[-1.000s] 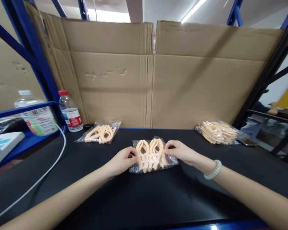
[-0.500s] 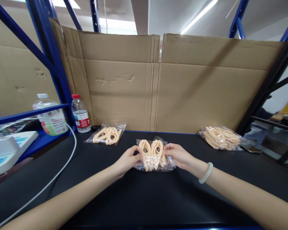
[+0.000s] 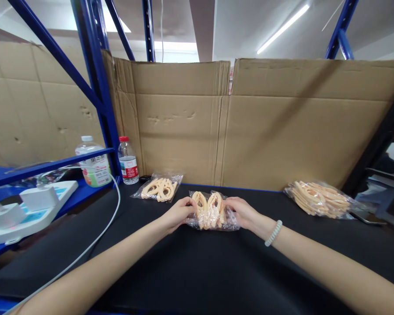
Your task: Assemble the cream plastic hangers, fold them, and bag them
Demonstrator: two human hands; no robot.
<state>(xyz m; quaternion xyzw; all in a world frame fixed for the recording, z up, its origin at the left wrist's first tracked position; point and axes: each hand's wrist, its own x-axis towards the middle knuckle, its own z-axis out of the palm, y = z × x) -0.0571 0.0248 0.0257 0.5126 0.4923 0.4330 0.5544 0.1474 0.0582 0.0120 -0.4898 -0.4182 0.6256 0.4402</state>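
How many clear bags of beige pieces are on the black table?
3. Front bag, held between the left hand and right hand; back-left bag, near the red-capped bottle; far-right bag, before the cardboard. Another could be hidden under that pile.

On the worktop (image 3: 213, 267), the middle bag (image 3: 211, 213) is flanked by the left hand (image 3: 180, 213) and the right hand (image 3: 243, 211). Behind it, cardboard (image 3: 180, 127) is stood; a second bag (image 3: 160, 188) is placed back-left of it, a third bag (image 3: 318, 199) to its right.
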